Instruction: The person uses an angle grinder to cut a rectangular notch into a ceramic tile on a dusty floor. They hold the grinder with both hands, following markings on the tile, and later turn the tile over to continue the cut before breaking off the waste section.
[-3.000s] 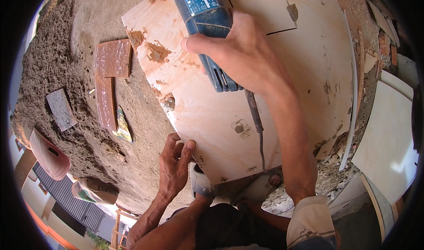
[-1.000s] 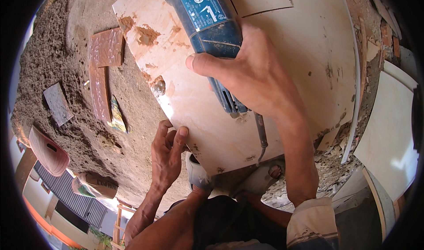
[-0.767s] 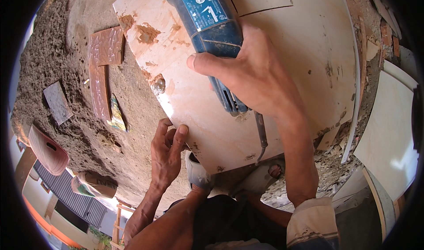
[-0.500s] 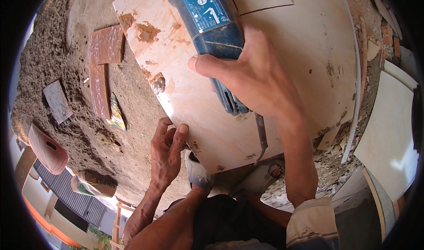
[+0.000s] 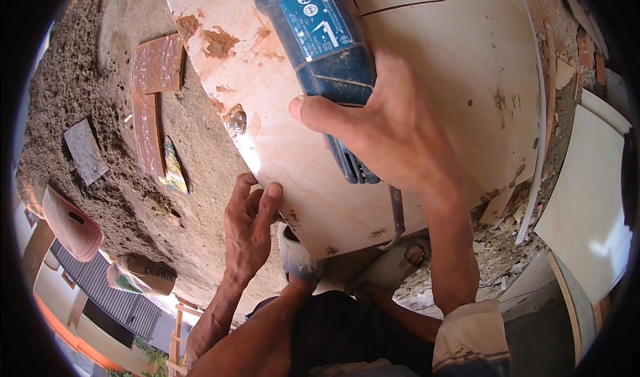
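Note:
My right hand (image 5: 393, 127) is wrapped round the body of a blue power tool (image 5: 313, 27), which lies over a large cream marbled tile (image 5: 467, 57). Its black cord runs down across the tile, and its front end is cut off by the top of the view. Dark straight lines cross the tile beside the tool; brown crumbly patches mark the tile's left part. My left hand (image 5: 250, 227) grips the tile's lower left edge, thumb on top and fingers bent at the side. My sandalled feet show below that edge.
Brown tile offcuts (image 5: 153, 70), a grey piece (image 5: 85, 150) and a colourful scrap (image 5: 173, 170) lie on sandy ground at left, with a pink object (image 5: 70, 220) and a sack (image 5: 140, 274). Another cream panel (image 5: 580, 190) stands at right beside rubble (image 5: 513, 217). A building shows lower left.
The tool and my right hand have moved down across the tile toward me. My left hand keeps its grip on the edge. The whole background has shifted slightly upward in the view.

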Motion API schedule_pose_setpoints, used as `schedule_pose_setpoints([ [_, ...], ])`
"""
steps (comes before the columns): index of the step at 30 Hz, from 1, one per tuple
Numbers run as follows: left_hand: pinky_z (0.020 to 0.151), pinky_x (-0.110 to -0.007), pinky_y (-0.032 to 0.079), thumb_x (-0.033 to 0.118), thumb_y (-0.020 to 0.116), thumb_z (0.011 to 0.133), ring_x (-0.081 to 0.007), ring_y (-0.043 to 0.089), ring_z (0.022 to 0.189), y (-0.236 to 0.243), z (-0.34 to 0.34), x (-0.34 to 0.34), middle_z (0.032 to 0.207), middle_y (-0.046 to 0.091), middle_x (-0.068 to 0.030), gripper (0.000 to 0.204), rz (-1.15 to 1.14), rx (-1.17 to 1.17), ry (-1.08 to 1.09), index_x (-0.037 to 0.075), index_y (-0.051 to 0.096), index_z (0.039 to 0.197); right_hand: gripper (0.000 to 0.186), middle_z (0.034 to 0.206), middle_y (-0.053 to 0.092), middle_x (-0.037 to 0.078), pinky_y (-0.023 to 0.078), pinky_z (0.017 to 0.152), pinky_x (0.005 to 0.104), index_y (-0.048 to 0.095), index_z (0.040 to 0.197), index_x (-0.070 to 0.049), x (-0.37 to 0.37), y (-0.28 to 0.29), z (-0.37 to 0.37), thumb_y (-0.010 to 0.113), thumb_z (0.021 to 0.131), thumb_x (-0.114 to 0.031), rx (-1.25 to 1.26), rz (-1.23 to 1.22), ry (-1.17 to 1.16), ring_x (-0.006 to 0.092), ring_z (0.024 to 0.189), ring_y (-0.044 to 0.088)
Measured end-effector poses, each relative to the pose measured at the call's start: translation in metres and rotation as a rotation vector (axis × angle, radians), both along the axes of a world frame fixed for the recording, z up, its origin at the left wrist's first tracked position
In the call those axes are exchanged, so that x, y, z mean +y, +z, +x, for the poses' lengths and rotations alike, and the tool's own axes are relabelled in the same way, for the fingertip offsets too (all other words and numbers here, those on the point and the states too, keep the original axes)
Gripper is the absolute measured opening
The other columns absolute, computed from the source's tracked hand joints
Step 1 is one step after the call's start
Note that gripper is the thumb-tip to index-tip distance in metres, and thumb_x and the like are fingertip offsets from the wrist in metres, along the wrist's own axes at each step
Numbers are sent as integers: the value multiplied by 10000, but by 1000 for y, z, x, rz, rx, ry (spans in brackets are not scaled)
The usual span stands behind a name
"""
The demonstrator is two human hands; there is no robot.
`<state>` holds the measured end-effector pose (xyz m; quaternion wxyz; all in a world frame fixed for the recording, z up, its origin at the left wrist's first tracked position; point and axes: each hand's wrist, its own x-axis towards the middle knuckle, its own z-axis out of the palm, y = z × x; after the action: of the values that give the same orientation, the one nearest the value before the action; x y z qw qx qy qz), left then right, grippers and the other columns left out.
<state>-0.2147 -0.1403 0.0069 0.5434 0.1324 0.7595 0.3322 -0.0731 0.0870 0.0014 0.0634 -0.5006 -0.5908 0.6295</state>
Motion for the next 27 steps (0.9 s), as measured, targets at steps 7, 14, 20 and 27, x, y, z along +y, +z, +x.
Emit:
schedule_pose_setpoints([
  [7,840,-389,669,426,625,1169,-204,751,932,0,-1,-1,1031,776,-205,437,-6,13,-18,14,539,1288,419,788,731,67,580,668,360,730,992,-32,-3,-2,3,903,849,-386,-1,-29,1,165,698,708],
  [14,856,-388,666,412,632,1168,-197,747,932,-3,-2,-3,1032,776,-192,425,-6,5,-15,14,545,1288,452,792,738,78,581,678,358,722,1020,-27,-8,-2,7,901,842,-401,-14,0,-7,168,705,714],
  [20,845,-384,661,407,628,1171,-190,744,930,-1,-1,-2,1043,778,-181,417,-6,7,-7,16,548,1293,488,807,742,77,590,693,358,714,1067,-19,-10,1,9,909,836,-401,-14,-34,-9,172,714,721],
  [27,835,-379,663,411,631,1169,-198,750,937,-1,0,-2,1055,777,-189,436,0,2,-1,11,546,1320,494,822,745,71,594,689,347,706,1086,-18,-14,2,13,915,836,-389,-19,-20,-22,163,728,729],
])
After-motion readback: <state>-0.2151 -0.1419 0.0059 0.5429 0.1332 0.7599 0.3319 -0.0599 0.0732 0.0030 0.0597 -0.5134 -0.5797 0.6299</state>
